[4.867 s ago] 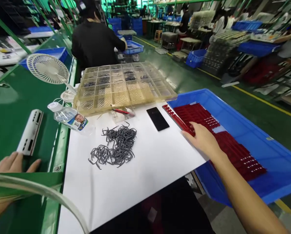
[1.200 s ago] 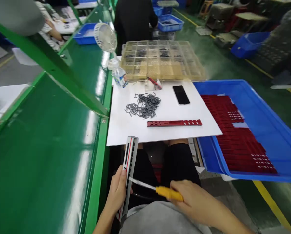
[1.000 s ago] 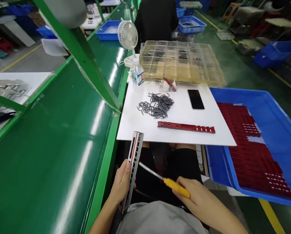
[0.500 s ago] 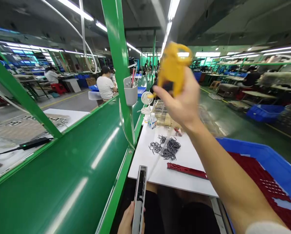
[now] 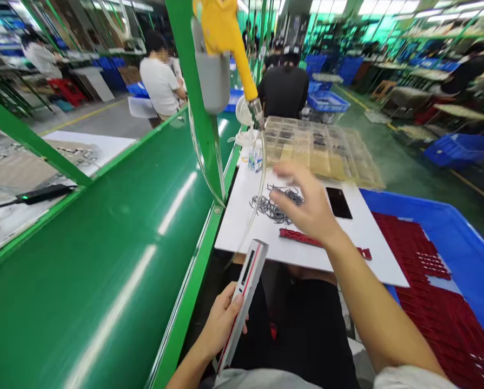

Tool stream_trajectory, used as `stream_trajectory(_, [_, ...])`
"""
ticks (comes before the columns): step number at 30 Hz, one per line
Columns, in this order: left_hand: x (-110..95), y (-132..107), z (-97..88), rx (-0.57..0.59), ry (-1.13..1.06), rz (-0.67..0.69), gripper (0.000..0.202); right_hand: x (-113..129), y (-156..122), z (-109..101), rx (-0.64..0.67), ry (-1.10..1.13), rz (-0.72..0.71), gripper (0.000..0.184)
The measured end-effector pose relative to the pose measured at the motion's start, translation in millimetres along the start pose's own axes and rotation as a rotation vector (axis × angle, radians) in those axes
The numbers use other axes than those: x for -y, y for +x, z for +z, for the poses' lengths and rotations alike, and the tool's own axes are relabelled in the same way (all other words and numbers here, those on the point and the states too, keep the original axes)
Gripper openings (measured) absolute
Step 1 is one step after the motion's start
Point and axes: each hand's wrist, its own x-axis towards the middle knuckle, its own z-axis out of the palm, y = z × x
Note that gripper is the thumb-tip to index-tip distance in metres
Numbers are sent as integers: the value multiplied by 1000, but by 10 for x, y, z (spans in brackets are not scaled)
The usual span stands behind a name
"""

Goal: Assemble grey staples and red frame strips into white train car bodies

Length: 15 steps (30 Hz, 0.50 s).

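My left hand point(image 5: 225, 319) grips a long light-grey housing point(image 5: 245, 294) with a red stripe and a dark slot, its far end tilted up over my lap. Over the white table point(image 5: 274, 246), my right hand point(image 5: 309, 205) is held up with fingers apart and nothing in them. Beneath its fingertips lies a pile of dark curved pieces point(image 5: 276, 209). A dark red strip point(image 5: 298, 235) rests on the table, partly covered by my right wrist. The yellow air tool point(image 5: 224, 27) hangs at the green post, its clear hose dropping past the pile.
A green conveyor belt point(image 5: 132, 254) runs along the left, beside a green post point(image 5: 180, 38) with a grey holder point(image 5: 212, 78). A clear compartment tray point(image 5: 315, 146) and a phone point(image 5: 339, 203) are further back. To the right stands a blue bin point(image 5: 440, 216) of red strips.
My right hand has let go of the yellow air tool and come down over the table. The housing in my left hand has turned, showing its red-striped side. The view tilts further down.
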Motion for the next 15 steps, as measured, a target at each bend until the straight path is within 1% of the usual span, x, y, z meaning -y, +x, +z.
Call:
stream_trajectory(1, [-26, -6, 7, 25, 76, 41, 75, 2, -450, 13, 116, 74, 135, 53])
stream_trajectory(2, [-50, -13, 20, 49, 162, 80, 68, 11, -889, 34, 223, 159, 318, 61])
stream_trajectory(3, [-72, -19, 39, 71, 255, 115, 59, 23, -1302, 56, 275, 237, 484, 63])
stream_trajectory(4, [-93, -25, 64, 100, 347, 139, 52, 35, -1675, 72, 259, 313, 623, 56])
stream_trajectory(5, [-115, -30, 92, 136, 433, 149, 46, 43, -2001, 74, 212, 396, 737, 52])
stream_trajectory(6, [-136, -33, 121, 178, 503, 143, 45, 46, -2276, 55, 133, 461, 832, 49])
stream_trajectory(7, [-157, -33, 147, 216, 555, 124, 48, 43, -2499, 13, 27, 507, 910, 48])
stream_trajectory(9, [-195, -21, 186, 277, 621, 63, 56, 17, -2814, -142, -210, 530, 1025, 50])
stream_trajectory(11, [-227, 4, 201, 290, 640, 22, 51, -27, -3007, -360, -405, 503, 1097, 51])
stream_trajectory(13, [-260, 31, 202, 247, 594, 15, 43, -75, -3137, -578, -516, 493, 1137, 51])
stream_trajectory(15, [-308, 47, 215, 165, 500, 14, 46, -119, -3239, -743, -575, 499, 1164, 51])
